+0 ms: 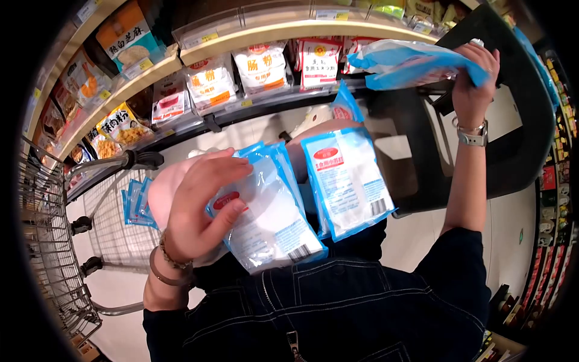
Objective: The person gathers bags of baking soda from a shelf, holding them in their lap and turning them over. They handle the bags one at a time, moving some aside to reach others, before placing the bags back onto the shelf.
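My left hand point(208, 202) is open, fingers stretched and thumb apart, over a stack of clear-and-blue bags of white powder point(271, 214) on my lap. Whether the palm presses on the top bag cannot be made out. Beside the stack lies another blue-and-white bag point(347, 184), with a red label and a barcode; its print looks like baking soda. Raised at the upper right, my right hand point(476, 84) is closed around the end of a similar blue-and-white bag point(416, 63), held out sideways toward the shelf.
A black plastic frame-like piece point(525, 151) stands at my right, below the raised hand. Shelves with bagged flour point(260, 66) run across the front. A wire shopping cart point(54, 241) is at the left, near small blue packets point(139, 202) low down.
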The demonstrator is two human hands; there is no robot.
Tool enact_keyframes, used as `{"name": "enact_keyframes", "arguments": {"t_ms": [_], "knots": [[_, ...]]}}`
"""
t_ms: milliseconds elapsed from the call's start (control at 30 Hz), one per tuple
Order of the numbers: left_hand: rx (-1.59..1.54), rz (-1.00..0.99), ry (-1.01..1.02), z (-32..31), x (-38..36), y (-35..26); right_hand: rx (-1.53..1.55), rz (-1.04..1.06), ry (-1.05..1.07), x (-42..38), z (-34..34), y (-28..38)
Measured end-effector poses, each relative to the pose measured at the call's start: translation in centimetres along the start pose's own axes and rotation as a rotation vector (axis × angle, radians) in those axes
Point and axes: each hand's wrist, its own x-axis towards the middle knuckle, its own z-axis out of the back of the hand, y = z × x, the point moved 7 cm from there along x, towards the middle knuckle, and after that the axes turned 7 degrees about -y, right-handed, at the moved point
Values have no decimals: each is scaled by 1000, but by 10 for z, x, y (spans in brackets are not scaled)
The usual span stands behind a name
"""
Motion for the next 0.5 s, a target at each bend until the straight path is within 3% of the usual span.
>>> {"name": "enact_keyframes", "arguments": {"t_ms": [67,100,133,167,200,367,500], "knots": [[-138,54,-71,8,4,5,411,-224,-426,7,20,-11],[-124,15,-63,10,9,1,656,-271,-511,10,21,-18],[-253,105,-86,9,10,5,904,-318,-588,13,18,-28],[-382,196,-105,5,10,9,878,-290,-572,17,7,-28],[-510,292,-118,1,11,13,1014,-395,-540,20,-5,-28],[-816,365,3,-26,7,7,1955,-913,-303,31,-75,42],[-994,478,35,-41,6,3,2303,-1041,-217,36,-95,89]]}}
